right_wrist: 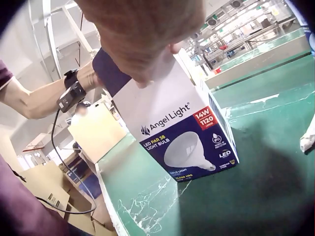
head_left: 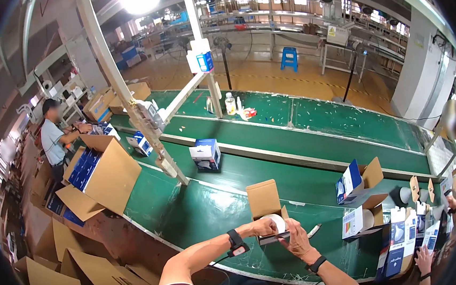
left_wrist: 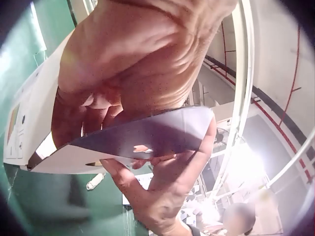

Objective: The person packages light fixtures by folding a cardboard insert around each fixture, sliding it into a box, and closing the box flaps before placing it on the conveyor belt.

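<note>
An open light bulb box (right_wrist: 189,142), printed blue and white, stands on the green belt in front of me. My left hand (head_left: 264,226) reaches down into its top, fingers curled at a white round light bulb (head_left: 278,222). In the left wrist view those fingers (left_wrist: 98,115) are inside the box, where the bulb is hidden. My right hand (head_left: 298,241) grips the near upper side of the box, its thumb and fingers on the raised dark flap (left_wrist: 162,132). A brown inner flap (head_left: 263,196) stands up at the far side.
Another boxed bulb (head_left: 206,156) stands farther along the belt (head_left: 231,188). Several open boxes (head_left: 357,220) are at right, beside another person's hand (head_left: 423,260). A large carton (head_left: 107,173) stands at left near a person (head_left: 52,137). A metal post (head_left: 134,107) rises beside the belt.
</note>
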Action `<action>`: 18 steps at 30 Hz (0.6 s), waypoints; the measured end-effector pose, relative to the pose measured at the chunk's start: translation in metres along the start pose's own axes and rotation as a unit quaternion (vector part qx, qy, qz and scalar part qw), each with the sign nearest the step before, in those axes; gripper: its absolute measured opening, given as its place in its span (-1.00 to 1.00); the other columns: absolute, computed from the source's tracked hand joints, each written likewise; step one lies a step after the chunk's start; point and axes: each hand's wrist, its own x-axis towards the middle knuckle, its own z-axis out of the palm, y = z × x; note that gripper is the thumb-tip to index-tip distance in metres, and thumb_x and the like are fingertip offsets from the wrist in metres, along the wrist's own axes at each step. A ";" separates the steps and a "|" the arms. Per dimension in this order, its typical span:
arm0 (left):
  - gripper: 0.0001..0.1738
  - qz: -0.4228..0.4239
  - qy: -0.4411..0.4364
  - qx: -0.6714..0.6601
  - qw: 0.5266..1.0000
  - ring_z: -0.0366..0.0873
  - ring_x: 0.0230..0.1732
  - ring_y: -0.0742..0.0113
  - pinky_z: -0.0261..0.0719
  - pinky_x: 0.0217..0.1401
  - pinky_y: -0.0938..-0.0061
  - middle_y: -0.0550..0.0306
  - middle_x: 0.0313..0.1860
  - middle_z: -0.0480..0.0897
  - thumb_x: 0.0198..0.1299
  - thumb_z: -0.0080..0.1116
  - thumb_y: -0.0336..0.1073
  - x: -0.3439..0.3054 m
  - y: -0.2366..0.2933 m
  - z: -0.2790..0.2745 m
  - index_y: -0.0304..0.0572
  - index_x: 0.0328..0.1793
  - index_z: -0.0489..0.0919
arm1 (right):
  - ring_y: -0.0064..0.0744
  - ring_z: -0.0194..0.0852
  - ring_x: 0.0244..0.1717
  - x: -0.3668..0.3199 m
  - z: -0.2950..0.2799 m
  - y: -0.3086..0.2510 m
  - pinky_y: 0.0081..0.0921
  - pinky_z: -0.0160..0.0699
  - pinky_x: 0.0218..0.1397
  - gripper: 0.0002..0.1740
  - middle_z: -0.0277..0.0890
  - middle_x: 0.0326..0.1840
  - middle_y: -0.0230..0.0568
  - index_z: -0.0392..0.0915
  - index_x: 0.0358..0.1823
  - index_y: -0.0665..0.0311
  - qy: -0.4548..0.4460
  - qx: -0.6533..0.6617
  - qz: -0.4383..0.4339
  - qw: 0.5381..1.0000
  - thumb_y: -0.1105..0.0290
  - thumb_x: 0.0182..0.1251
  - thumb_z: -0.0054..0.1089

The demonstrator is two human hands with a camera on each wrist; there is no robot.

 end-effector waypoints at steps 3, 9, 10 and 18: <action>-0.90 0.017 0.001 -0.021 1.000 0.65 -0.31 0.45 0.58 -0.31 0.38 0.27 -0.36 0.74 0.21 0.38 -0.31 0.009 -0.019 -0.007 -0.15 -0.23 0.80 | 0.16 0.57 0.17 0.000 0.007 0.001 -0.07 0.71 0.14 0.09 0.43 0.32 0.18 0.09 0.64 0.34 0.011 0.016 0.023 1.000 0.34 0.18 0.63; -0.94 0.119 0.061 0.039 0.990 0.70 -0.34 0.34 0.63 -0.29 0.30 0.12 -0.42 0.76 0.14 0.39 -0.46 0.014 -0.010 -0.006 -0.25 -0.25 0.78 | 0.03 0.68 -0.02 0.022 -0.011 -0.006 -0.17 0.74 -0.02 -0.18 0.61 0.01 -0.03 0.32 0.53 0.24 -0.060 0.137 0.159 0.976 0.46 0.28 0.54; -0.94 0.165 0.106 0.085 0.977 0.72 -0.34 0.32 0.64 -0.27 0.29 0.07 -0.43 0.76 0.13 0.39 -0.48 0.019 -0.007 -0.006 -0.27 -0.26 0.78 | 0.03 0.69 -0.07 0.026 -0.014 -0.005 -0.19 0.73 -0.04 -0.32 0.62 -0.02 -0.03 0.40 0.47 0.24 -0.037 0.141 0.172 0.974 0.47 0.34 0.47; -0.48 0.165 0.590 0.422 0.668 0.27 0.63 -0.40 0.31 0.61 -0.10 -0.39 0.66 0.28 0.35 0.26 -0.41 0.077 0.083 -0.116 -0.26 0.43 0.53 | 0.10 0.72 -0.18 0.054 0.001 -0.011 -0.18 0.71 -0.12 -0.73 0.67 -0.10 0.02 0.66 0.10 0.28 0.010 0.114 0.179 0.977 0.47 0.40 0.38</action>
